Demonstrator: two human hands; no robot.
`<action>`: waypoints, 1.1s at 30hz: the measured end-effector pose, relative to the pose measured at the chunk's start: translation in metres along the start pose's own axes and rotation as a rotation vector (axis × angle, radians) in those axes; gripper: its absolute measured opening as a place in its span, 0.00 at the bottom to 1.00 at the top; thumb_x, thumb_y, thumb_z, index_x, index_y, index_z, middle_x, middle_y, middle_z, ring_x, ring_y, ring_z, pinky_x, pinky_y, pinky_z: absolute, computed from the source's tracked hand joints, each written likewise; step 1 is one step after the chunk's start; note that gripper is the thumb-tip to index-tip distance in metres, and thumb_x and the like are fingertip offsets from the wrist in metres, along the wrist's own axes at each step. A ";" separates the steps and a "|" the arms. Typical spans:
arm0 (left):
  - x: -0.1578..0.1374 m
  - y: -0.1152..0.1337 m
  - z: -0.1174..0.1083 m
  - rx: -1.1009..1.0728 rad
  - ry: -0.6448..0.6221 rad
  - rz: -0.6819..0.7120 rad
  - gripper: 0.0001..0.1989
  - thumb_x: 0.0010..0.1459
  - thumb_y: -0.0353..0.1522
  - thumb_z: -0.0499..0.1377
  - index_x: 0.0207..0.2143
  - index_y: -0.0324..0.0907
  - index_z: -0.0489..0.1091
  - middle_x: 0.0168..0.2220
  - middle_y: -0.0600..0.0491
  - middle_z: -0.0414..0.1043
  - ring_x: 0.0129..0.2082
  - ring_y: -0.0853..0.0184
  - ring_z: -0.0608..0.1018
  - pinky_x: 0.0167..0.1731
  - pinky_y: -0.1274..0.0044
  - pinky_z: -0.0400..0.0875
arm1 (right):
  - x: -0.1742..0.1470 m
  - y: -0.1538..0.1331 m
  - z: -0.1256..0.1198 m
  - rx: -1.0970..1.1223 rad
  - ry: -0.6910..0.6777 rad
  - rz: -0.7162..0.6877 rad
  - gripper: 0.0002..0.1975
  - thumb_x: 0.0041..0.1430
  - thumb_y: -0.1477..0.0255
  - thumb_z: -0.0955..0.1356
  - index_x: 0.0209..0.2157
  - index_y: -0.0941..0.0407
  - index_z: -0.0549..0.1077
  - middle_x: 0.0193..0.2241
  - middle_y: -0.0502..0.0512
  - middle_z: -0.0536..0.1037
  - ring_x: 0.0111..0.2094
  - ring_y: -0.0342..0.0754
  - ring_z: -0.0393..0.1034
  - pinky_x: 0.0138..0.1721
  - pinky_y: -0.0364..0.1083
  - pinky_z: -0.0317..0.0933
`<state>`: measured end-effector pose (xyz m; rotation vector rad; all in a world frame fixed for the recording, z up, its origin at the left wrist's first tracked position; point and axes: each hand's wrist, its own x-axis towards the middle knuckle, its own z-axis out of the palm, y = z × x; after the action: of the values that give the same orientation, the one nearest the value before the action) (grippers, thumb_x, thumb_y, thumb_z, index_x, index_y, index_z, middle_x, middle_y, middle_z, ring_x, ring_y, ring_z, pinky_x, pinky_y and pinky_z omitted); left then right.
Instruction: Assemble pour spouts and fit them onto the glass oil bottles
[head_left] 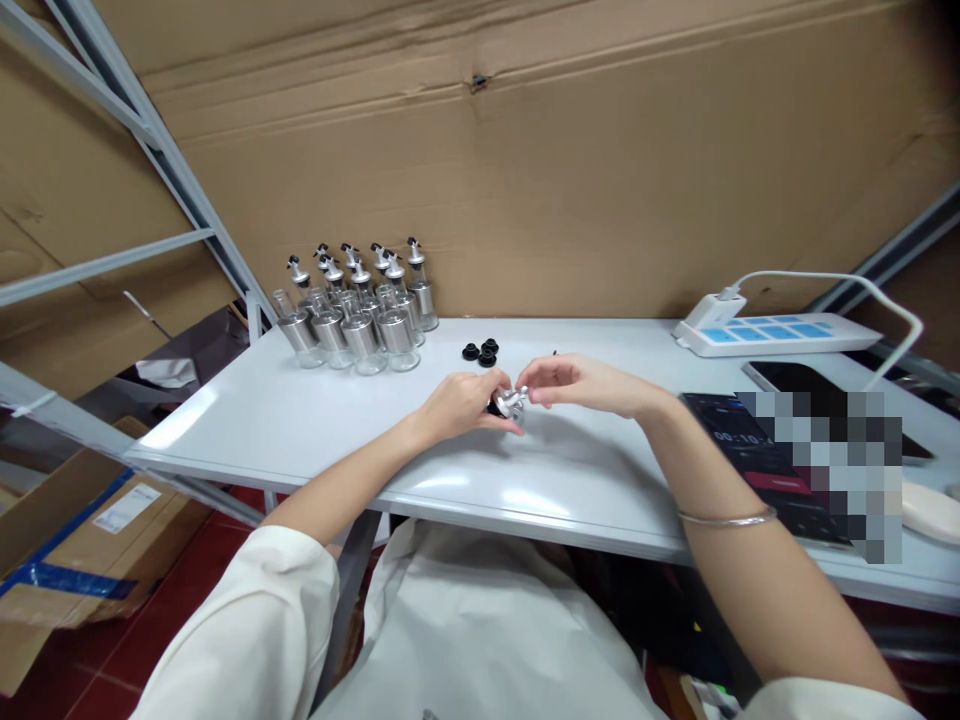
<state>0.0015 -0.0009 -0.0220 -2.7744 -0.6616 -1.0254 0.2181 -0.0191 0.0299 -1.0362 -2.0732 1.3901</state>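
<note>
Over the front middle of the table, my left hand (pixel 472 400) is closed around a silver pourer spout (pixel 511 403). A dark part of it shows beside the fingers. My right hand (pixel 574 383) is at the spout's right side, thumb and fingers curled together close to its tip. Whatever sits between those fingertips is too small to make out. Just beyond the left hand lie three black ring-shaped stoppers (pixel 486 353). A tiny dark piece (pixel 555 352) shows behind my right hand.
At the back left stand several glass bottles (pixel 365 337) with steel sleeves. The rear ones carry pourer spouts (pixel 361 272); the front ones have bare necks. To the right are a power strip (pixel 787 335) with a charger (pixel 716 310), two phones, and a partly blurred area.
</note>
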 end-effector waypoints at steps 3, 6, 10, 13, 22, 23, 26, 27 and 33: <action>-0.001 -0.002 0.001 -0.003 -0.022 -0.015 0.30 0.48 0.58 0.53 0.36 0.39 0.60 0.22 0.56 0.71 0.19 0.71 0.73 0.22 0.81 0.63 | 0.007 0.002 0.009 0.010 -0.062 -0.008 0.19 0.48 0.58 0.71 0.34 0.58 0.72 0.28 0.51 0.73 0.29 0.42 0.62 0.33 0.44 0.55; -0.002 -0.003 0.001 -0.023 -0.007 -0.036 0.29 0.51 0.56 0.52 0.39 0.40 0.60 0.24 0.56 0.71 0.20 0.71 0.74 0.23 0.81 0.64 | 0.007 0.003 0.009 -0.029 -0.026 -0.021 0.18 0.51 0.57 0.69 0.33 0.59 0.71 0.23 0.47 0.69 0.25 0.41 0.59 0.30 0.44 0.52; -0.002 -0.005 0.001 -0.027 0.076 -0.043 0.23 0.58 0.51 0.50 0.41 0.39 0.60 0.29 0.53 0.72 0.23 0.72 0.74 0.26 0.79 0.68 | 0.002 0.000 0.006 -0.049 0.000 -0.035 0.18 0.57 0.55 0.65 0.28 0.57 0.67 0.20 0.46 0.66 0.24 0.41 0.57 0.30 0.44 0.51; -0.001 -0.004 0.000 -0.032 0.104 -0.042 0.21 0.61 0.48 0.48 0.43 0.38 0.61 0.29 0.52 0.73 0.24 0.72 0.74 0.27 0.79 0.69 | 0.001 -0.002 0.006 -0.016 -0.005 -0.006 0.21 0.58 0.53 0.63 0.24 0.56 0.64 0.19 0.47 0.66 0.24 0.41 0.57 0.31 0.45 0.51; 0.002 -0.003 0.000 -0.165 0.185 0.022 0.11 0.63 0.36 0.51 0.45 0.40 0.60 0.39 0.48 0.72 0.28 0.74 0.73 0.31 0.80 0.71 | 0.006 0.002 0.009 0.154 0.001 -0.016 0.26 0.56 0.50 0.62 0.18 0.55 0.56 0.15 0.44 0.56 0.19 0.39 0.51 0.25 0.44 0.46; 0.002 -0.003 0.000 -0.175 0.199 0.033 0.10 0.63 0.35 0.52 0.45 0.40 0.60 0.40 0.48 0.72 0.29 0.74 0.73 0.31 0.80 0.71 | 0.006 0.002 0.009 0.177 -0.003 -0.019 0.26 0.57 0.50 0.62 0.17 0.55 0.56 0.14 0.43 0.55 0.18 0.39 0.49 0.24 0.44 0.45; 0.002 -0.003 -0.001 -0.138 0.199 0.053 0.10 0.61 0.34 0.54 0.43 0.40 0.61 0.38 0.49 0.72 0.28 0.74 0.72 0.31 0.79 0.70 | 0.004 0.001 0.009 0.187 -0.011 -0.002 0.25 0.58 0.51 0.61 0.17 0.55 0.56 0.11 0.42 0.52 0.16 0.38 0.47 0.23 0.44 0.42; 0.002 -0.003 -0.002 -0.109 0.189 0.057 0.09 0.61 0.34 0.53 0.43 0.40 0.61 0.37 0.49 0.72 0.27 0.73 0.72 0.31 0.79 0.69 | 0.003 0.000 0.009 0.175 -0.012 -0.003 0.25 0.59 0.52 0.62 0.17 0.55 0.57 0.11 0.42 0.54 0.16 0.38 0.48 0.23 0.44 0.43; 0.003 -0.006 -0.005 0.070 0.071 0.072 0.10 0.61 0.33 0.49 0.41 0.39 0.64 0.34 0.50 0.72 0.29 0.69 0.72 0.33 0.75 0.65 | 0.003 -0.006 0.012 0.119 -0.071 -0.031 0.23 0.55 0.51 0.64 0.23 0.57 0.65 0.17 0.45 0.63 0.21 0.40 0.55 0.28 0.45 0.51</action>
<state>-0.0023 0.0045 -0.0168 -2.6674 -0.5731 -1.0602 0.2058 -0.0253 0.0299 -0.9143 -2.0200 1.5351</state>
